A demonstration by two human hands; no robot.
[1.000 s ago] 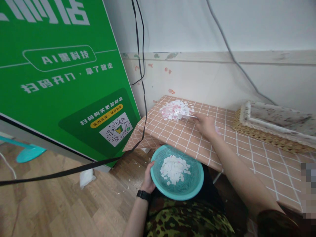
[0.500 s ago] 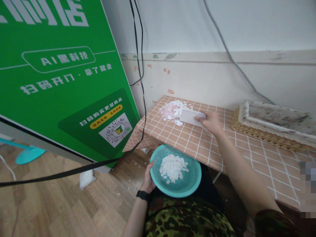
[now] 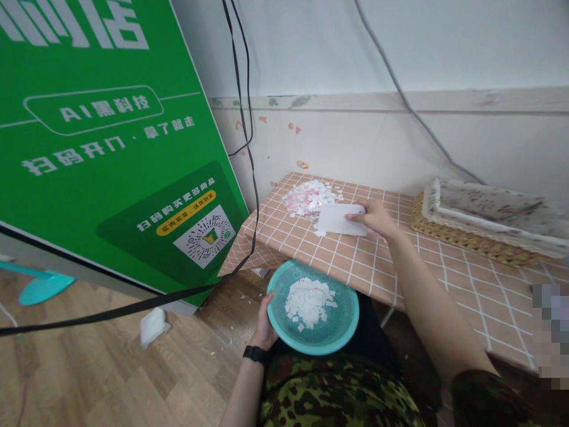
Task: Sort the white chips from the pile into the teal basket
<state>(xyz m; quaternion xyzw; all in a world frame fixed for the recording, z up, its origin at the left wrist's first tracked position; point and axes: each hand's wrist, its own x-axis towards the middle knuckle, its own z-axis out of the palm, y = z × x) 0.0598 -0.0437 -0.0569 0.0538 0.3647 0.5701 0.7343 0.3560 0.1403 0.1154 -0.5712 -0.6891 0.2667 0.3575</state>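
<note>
My left hand [image 3: 267, 323] grips the rim of a teal plastic colander [image 3: 342, 338], holding it just below the table's front edge. A heap of small white paper pieces [image 3: 309, 302] lies inside. My right hand [image 3: 376, 218] is closed on the right end of a flat white scraper [image 3: 340, 219], its thumb on top. The scraper rests low over the checked tablecloth [image 3: 338, 255], its left edge against a pile of white and pink paper scraps [image 3: 306, 196]. What lies under the scraper is hidden.
A wicker basket [image 3: 480, 246] with a floral lining stands on the table at right. At left rises a green cabinet [image 3: 89, 196]. Black cables [image 3: 253, 196] hang before the table's left corner. A white crumpled bag [image 3: 153, 326] lies on the wooden floor.
My right hand has drawn the scraper slightly towards the table's front edge, and the scraper lies flatter. The colander stays in my left hand. The whole view has shifted a little.
</note>
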